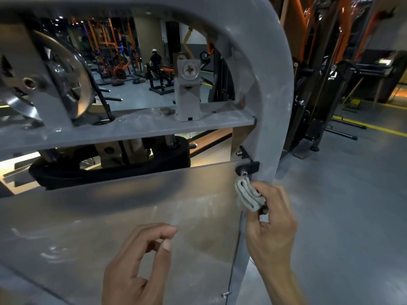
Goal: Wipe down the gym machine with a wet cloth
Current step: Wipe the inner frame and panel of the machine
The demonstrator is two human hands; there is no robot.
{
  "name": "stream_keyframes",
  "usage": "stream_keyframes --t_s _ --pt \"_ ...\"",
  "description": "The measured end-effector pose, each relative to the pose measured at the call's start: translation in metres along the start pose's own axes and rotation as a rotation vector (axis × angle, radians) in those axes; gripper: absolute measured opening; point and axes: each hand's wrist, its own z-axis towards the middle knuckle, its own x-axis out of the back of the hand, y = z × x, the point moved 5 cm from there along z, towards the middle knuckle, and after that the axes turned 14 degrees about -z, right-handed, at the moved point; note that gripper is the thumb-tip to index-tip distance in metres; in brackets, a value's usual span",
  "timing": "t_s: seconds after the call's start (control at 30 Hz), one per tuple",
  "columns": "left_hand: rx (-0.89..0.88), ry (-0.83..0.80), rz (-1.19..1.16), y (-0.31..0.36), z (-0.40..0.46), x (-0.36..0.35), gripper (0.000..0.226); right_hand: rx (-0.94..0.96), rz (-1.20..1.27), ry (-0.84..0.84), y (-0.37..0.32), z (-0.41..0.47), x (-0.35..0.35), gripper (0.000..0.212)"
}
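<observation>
1. Gym machine [279, 89]: grey curved frame arching from the top of the frame down its right of centre. A flat grey shelf crosses the middle from the left edge to the arch.
2. Clear panel [136, 216]: fills the lower left and centre below the shelf. Glossy, with pale smears and streaks across it.
3. Right hand [271, 219]: lower right of centre, at the inner edge of the arch. Fingers curled round a folded grey cloth [247, 195], gripping it. The cloth's folded end pokes up and left out of the fist.
4. Cloth position: pressed at the seam where the panel meets the frame, just under a black bracket [247, 168] with a small bolt; the top of the cloth looks to touch the bolt.
5. Left hand [134, 267]: bottom centre, in front of the panel. Fingers loosely curled, thumb up, holding nothing. Cannot tell whether the fingertips touch the panel.
6. Pulley wheel [59, 73]: shiny metal, upper left, behind the shelf.
7. Grey mounting block [188, 93] with a cross-head screw: stands upright on the shelf, centre of frame.
8. Beyond the opening: orange and black gym rigs, and a person [155, 60] far off, small.
9. Right side: dark machines on a grey floor with yellow lines [374, 126].
</observation>
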Motion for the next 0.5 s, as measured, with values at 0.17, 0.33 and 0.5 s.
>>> stream_keyframes --t_s 0.17,0.33,0.5 --pt "0.014 0.004 -0.008 -0.005 0.000 0.003 0.021 -0.056 0.042 -0.021 -0.007 -0.019 -0.013 0.026" --pt "0.026 0.003 -0.022 -0.007 -0.001 0.004 0.022 -0.021 0.048 0.016 -0.008 0.001 0.003 0.024" --pt "0.052 0.005 -0.017 -0.010 -0.002 0.004 0.024 -0.016 0.069 -0.038 -0.013 -0.003 -0.005 0.018"
